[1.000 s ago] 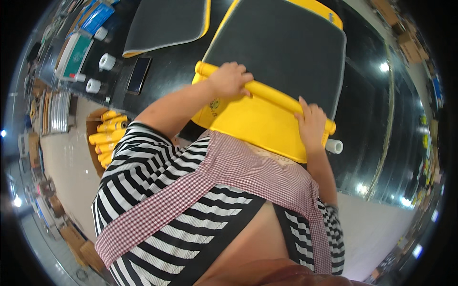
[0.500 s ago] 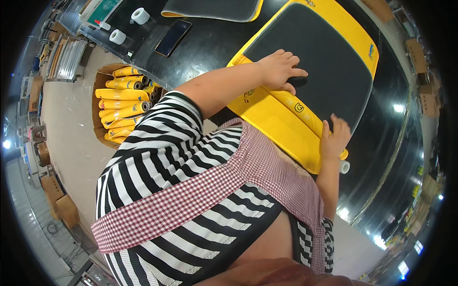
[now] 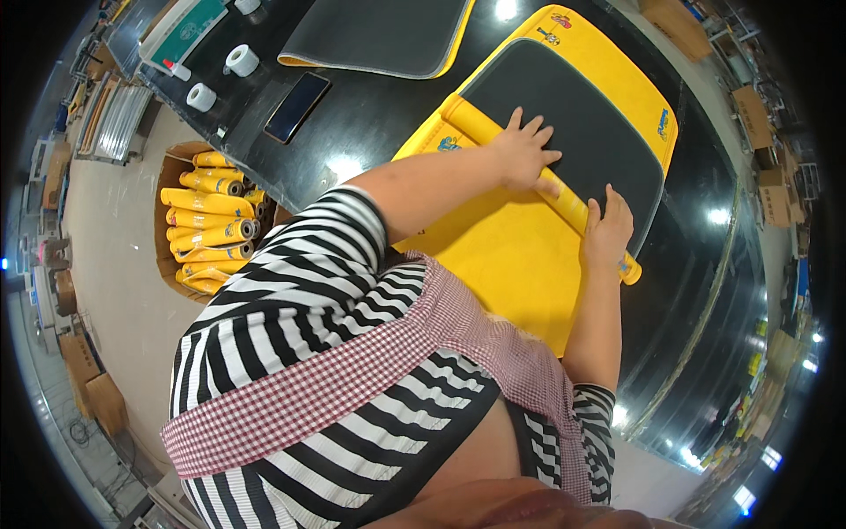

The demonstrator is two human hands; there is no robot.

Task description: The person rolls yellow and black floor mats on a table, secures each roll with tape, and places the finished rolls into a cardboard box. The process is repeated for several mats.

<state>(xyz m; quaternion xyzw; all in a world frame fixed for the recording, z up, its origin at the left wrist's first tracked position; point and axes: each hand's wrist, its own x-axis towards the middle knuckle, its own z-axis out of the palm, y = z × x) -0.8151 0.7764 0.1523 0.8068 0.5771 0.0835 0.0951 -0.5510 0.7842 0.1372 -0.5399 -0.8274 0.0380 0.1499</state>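
Yellow mat (image 3: 502,256) lies under both hands, a rolled ridge (image 3: 476,122) running beneath them, dark panel (image 3: 573,97) beyond. Over my feed the hands sit apart, clamped on nothing: left hand (image 3: 526,157) spread across the ridge, right hand (image 3: 610,227) open near its right end. I'd press both palms evenly so the roll stays straight. Beyond the right hand is a small blue printed mark (image 3: 664,123); beyond the left, cartoon figures (image 3: 553,28).

far mat (image 3: 379,35) cut off, roll (image 3: 472,121) partly hidden
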